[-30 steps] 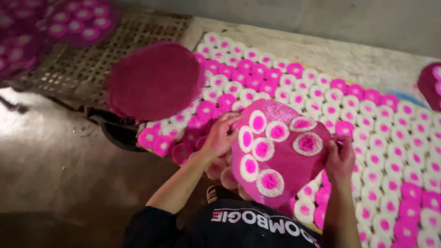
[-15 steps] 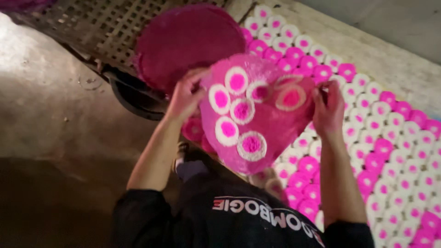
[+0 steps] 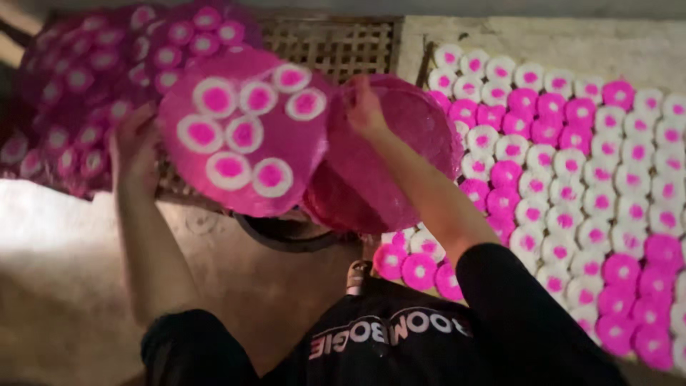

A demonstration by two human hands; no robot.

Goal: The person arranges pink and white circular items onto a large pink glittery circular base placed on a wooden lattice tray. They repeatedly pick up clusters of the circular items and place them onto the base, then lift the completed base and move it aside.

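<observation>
I hold a round pink tray (image 3: 300, 168) between both hands, tilted a little toward me. Several white discs with pink centres (image 3: 229, 170) lie on it. My left hand (image 3: 134, 143) grips its left rim. My right hand (image 3: 363, 106) grips its right rim, above a second, bare pink tray (image 3: 411, 154) that rests below. That lower tray leans over a dark round basin (image 3: 286, 232), mostly hidden.
A large bed of white-and-pink and all-pink discs (image 3: 572, 186) covers the surface at right. More discs (image 3: 78, 107) lie on a mat at the upper left. A woven lattice mat (image 3: 336, 43) sits at the top centre. Bare dusty floor (image 3: 64, 286) spreads at lower left.
The loaded tray has swung left, away from the disc bed and toward the discs on the mat at the left. The view has turned left with it.
</observation>
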